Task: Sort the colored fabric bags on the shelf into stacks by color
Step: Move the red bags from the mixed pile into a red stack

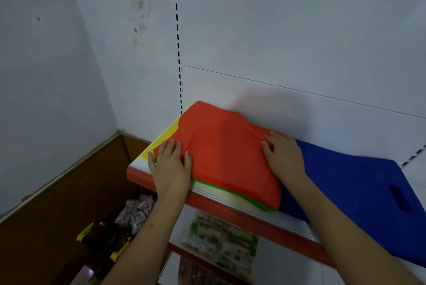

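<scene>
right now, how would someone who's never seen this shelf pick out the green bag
Start at the white shelf with the red front edge and find the orange bag that both hands press on. The green bag lies directly under it, showing only as a thin bright strip along the orange bag's near edge. The yellow bag peeks out at the left, and the blue bag lies at the right.

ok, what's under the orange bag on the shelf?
A green bag shows along the front edge of the orange bag, and a yellow one at its left. Both hands rest on top. Anything deeper is covered.
</scene>
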The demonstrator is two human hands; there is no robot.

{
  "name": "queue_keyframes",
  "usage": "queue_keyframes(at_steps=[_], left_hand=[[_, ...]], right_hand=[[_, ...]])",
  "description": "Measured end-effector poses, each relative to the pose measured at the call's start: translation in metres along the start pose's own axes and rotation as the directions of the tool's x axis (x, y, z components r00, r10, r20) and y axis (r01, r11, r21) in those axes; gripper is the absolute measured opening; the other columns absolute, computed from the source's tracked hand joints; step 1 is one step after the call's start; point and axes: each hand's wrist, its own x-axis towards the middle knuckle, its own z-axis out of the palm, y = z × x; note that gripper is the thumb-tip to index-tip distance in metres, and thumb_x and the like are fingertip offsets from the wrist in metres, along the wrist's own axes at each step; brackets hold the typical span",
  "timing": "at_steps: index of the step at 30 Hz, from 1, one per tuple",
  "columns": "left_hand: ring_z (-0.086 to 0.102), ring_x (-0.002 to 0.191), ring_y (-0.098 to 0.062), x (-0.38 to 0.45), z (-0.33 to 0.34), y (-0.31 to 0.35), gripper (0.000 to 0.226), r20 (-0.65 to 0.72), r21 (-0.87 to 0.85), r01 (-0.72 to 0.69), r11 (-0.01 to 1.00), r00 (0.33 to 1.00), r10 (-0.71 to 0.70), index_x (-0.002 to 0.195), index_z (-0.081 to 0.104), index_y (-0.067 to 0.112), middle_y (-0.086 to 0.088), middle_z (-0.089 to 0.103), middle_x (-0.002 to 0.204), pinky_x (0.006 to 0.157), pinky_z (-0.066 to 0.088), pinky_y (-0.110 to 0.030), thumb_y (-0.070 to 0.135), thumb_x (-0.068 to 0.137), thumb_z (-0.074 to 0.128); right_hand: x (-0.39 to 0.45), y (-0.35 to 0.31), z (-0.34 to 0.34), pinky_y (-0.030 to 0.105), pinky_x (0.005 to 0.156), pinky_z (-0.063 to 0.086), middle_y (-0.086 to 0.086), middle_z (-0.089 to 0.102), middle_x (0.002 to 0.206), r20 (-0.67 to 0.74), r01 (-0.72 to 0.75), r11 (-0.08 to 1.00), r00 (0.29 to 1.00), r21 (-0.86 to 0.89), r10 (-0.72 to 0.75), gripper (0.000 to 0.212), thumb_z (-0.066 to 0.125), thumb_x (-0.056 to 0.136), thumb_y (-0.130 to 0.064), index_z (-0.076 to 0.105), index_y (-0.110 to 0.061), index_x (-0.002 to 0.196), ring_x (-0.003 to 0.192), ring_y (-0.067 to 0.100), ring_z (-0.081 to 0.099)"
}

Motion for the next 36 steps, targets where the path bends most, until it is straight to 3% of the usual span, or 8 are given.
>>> queue_keyframes(at_steps=[7,11,14,17,21,26,31,36], left_hand=[[0.028,0.147,-0.022,0.007,-0.009,0.011,0.041,0.050,0.057,-0.064,0.996,0.997,0.061,0.129,0.065,0.013,-0.005,0.054,0.144,0.118,-0.017,-0.044,0.031,0.102,0.040],[0.027,0.147,-0.025,0.005,-0.026,0.037,0.042,0.054,-0.219,-0.057,0.974,0.996,0.071,0.140,0.054,0.011,-0.008,0.044,0.152,0.124,0.011,-0.045,0.028,0.104,0.041],[0.031,0.146,-0.020,-0.009,-0.039,0.077,0.045,0.061,-0.416,-0.067,0.907,0.993,0.101,0.148,0.045,0.016,-0.005,0.039,0.155,0.119,0.022,-0.031,0.028,0.105,0.040],[0.035,0.143,-0.017,-0.030,-0.046,0.122,0.045,0.069,-0.544,-0.093,0.834,0.985,0.155,0.150,0.042,0.015,-0.004,0.041,0.154,0.116,0.025,-0.026,0.025,0.106,0.041],[0.040,0.139,-0.019,-0.064,-0.039,0.176,0.045,0.081,-0.592,-0.166,0.788,0.961,0.263,0.147,0.045,0.010,-0.006,0.046,0.150,0.113,0.026,-0.023,0.021,0.104,0.046],[0.043,0.136,-0.015,-0.123,-0.022,0.242,0.053,0.147,-0.604,-0.214,0.768,0.917,0.371,0.144,0.049,0.011,-0.004,0.047,0.149,0.116,0.028,-0.027,0.019,0.094,0.064],[0.038,0.134,-0.003,-0.198,0.003,0.322,0.060,0.123,-0.625,-0.288,0.725,0.881,0.456,0.144,0.050,0.015,0.005,0.046,0.149,0.111,0.026,-0.018,0.036,0.091,0.067],[0.041,0.122,0.006,-0.276,0.044,0.403,0.047,0.109,-0.641,-0.338,0.689,0.849,0.517,0.137,0.058,0.015,0.008,0.051,0.142,0.096,0.019,0.010,0.018,0.091,0.069]], right_hand=[[0.005,-0.002,-0.015,0.044,0.111,0.035,0.009,0.054,0.142,0.037,0.001,0.992,0.999,0.126,-0.005,0.032,0.053,0.100,-0.033,0.068,-0.023,0.126,0.134,0.029,0.045],[-0.006,-0.001,-0.047,0.028,0.109,0.030,0.013,0.048,0.147,0.017,-0.122,0.928,0.992,0.353,0.124,0.034,0.048,0.103,-0.030,0.062,-0.024,0.133,0.141,0.023,0.037],[-0.024,0.015,-0.083,0.016,0.085,0.038,-0.001,0.068,0.119,-0.044,-0.158,0.879,0.979,0.450,0.199,0.030,0.049,0.103,-0.026,0.067,-0.020,0.127,0.111,0.011,0.058],[-0.047,0.045,-0.119,0.016,0.085,0.047,-0.011,0.071,0.106,-0.046,-0.230,0.797,0.951,0.558,0.307,0.028,0.050,0.103,-0.027,0.070,-0.024,0.121,0.099,0.005,0.063],[-0.078,0.094,-0.164,0.030,0.072,0.049,0.010,0.072,0.081,-0.165,-0.272,0.821,0.902,0.502,0.399,0.027,0.053,0.100,-0.023,0.076,-0.010,0.097,0.073,0.010,0.064],[-0.121,0.180,-0.212,0.002,0.085,0.039,0.001,0.073,0.112,-0.303,-0.274,0.861,0.854,0.428,0.423,0.021,0.061,0.096,-0.022,0.077,-0.012,0.106,0.104,0.005,0.064],[-0.162,0.301,-0.263,0.018,0.105,0.037,0.001,0.066,0.127,-0.398,-0.267,0.900,0.826,0.346,0.398,0.022,0.060,0.097,-0.018,0.075,-0.014,0.113,0.120,0.011,0.059],[-0.199,0.430,-0.306,0.016,0.109,0.031,0.004,0.064,0.132,-0.334,-0.352,0.896,0.839,0.272,0.431,0.032,0.059,0.092,-0.004,0.070,-0.014,0.121,0.126,0.015,0.056]])
